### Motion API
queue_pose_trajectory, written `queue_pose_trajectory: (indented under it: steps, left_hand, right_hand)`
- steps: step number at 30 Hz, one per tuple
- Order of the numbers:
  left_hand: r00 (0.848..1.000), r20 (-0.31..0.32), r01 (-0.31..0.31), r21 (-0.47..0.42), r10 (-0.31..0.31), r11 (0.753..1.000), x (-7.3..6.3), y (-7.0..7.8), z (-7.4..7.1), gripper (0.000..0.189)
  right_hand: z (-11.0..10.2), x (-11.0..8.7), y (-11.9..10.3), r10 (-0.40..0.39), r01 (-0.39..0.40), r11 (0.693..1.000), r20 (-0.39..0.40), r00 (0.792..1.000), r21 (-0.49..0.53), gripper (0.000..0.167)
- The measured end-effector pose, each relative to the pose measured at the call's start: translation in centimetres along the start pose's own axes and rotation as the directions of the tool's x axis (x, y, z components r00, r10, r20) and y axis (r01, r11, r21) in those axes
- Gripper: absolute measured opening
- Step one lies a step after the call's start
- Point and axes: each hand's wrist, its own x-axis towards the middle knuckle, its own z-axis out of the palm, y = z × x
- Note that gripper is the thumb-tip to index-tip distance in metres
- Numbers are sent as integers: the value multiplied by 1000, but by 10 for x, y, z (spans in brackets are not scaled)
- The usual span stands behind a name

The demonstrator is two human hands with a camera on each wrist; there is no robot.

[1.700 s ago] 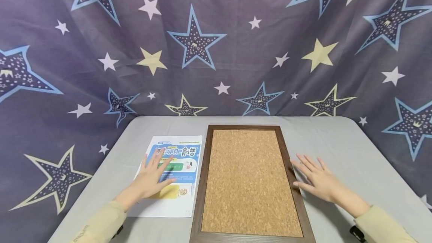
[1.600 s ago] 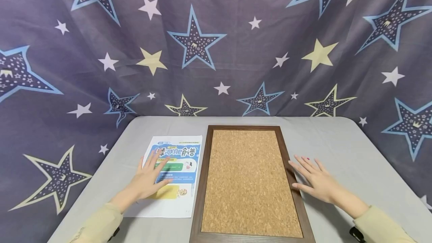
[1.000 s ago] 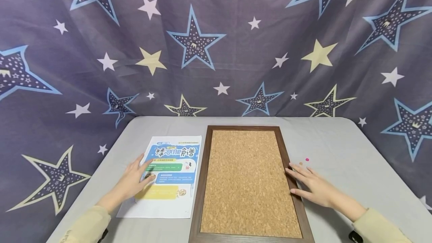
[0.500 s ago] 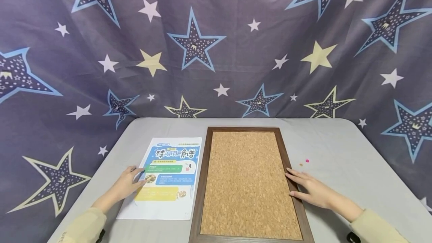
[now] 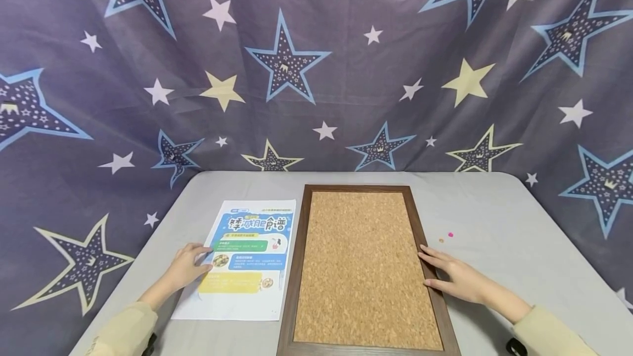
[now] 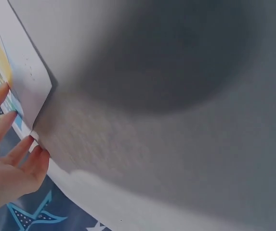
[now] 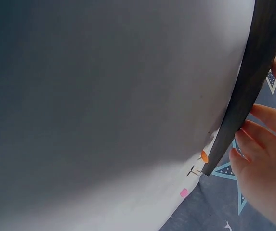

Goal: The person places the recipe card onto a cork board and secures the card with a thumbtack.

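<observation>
A printed sheet of paper (image 5: 237,307) with blue, green and yellow blocks lies flat left of a cork board (image 5: 366,268) in a dark brown wooden frame. My left hand (image 5: 182,269) rests at the sheet's left edge, thumb and forefinger on the print. The left wrist view shows these fingertips touching the sheet (image 6: 29,72), not gripping it. With fingers extended, my right hand (image 5: 460,280) touches the board's right frame edge; the right wrist view has its fingertips along the dark frame (image 7: 251,72). Neither hand holds anything.
A pink push pin (image 5: 450,234) and an orange push pin (image 5: 441,240) lie on the grey tabletop (image 5: 514,235), beyond the right hand. Behind the table hangs a purple-grey star-patterned curtain (image 5: 336,109).
My left hand has drawn back left and down from over the sheet to its left edge, uncovering the print. My right hand has lowered onto the frame edge, baring the two push pins.
</observation>
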Motion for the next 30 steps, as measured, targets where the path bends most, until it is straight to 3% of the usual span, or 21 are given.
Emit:
queue_pose_trajectory:
  steps: [6,11,19,23,30]
  left_hand:
    - [999,14,53,-49,-53,997,-1,5,0,44]
    - [997,-10,76,-98,-78,992,0,4,3,46]
    - [993,-103,37,-123,-50,992,2,2,4,47]
    - [995,-81,49,-131,-61,990,2,-1,1,41]
    - [991,-28,120,-258,-132,959,0,-8,-7,33]
  right_hand:
    - [-1,0,-2,13,-13,1000,21,1000,6,56]
    - [-1,-1,-3,19,-19,1000,35,999,3,57]
    - [-1,-1,-4,47,-48,999,51,998,21,58]
    - [-2,-1,-4,54,-55,998,59,997,23,59]
    - [-2,-1,-3,40,-41,999,50,998,8,57]
